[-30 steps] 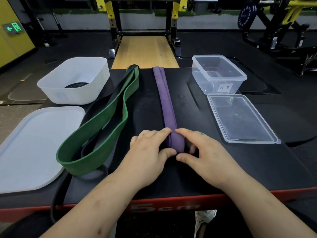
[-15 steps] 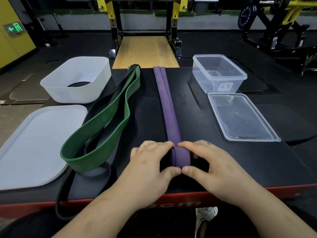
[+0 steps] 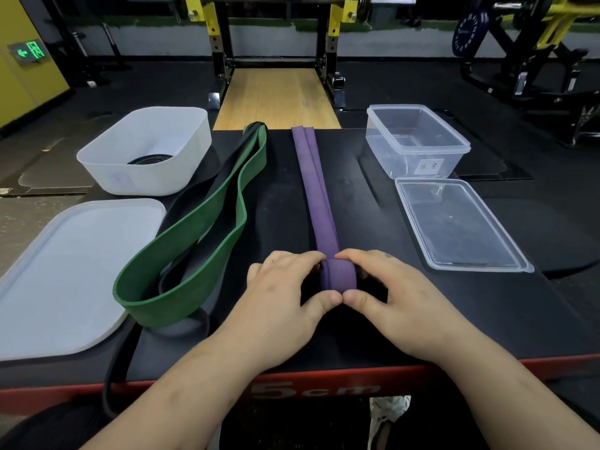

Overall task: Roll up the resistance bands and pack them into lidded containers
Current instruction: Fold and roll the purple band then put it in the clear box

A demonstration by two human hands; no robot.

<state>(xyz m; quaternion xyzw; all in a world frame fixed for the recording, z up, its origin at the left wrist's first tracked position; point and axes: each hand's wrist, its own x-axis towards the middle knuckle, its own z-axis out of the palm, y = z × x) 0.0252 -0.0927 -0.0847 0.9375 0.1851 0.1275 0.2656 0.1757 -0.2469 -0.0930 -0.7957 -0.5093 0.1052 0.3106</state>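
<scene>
Centrally, at the near edge of a black padded platform (image 3: 357, 206): a flat purple rubber resistance band (image 3: 316, 196), doubled on itself, its near end wound into a small tight roll (image 3: 337, 276). Runs straight away from the body, long axis near to far, far end reaching the platform's far edge. Gripped from both sides: left hand (image 3: 285, 297) on the roll's left end, right hand (image 3: 396, 293) on its right end, fingers curled over the top, thumbs pressed against the near face and almost touching each other. Equally close, one hand per side, neither nearer. Likely next: rolling forward, away from the body, along the flat strip. Off to the far right, well apart from the roll, a clear rectangular plastic container (image 3: 389, 151), open, with its clear flat lid (image 3: 461, 228) lying just on its near side.
</scene>
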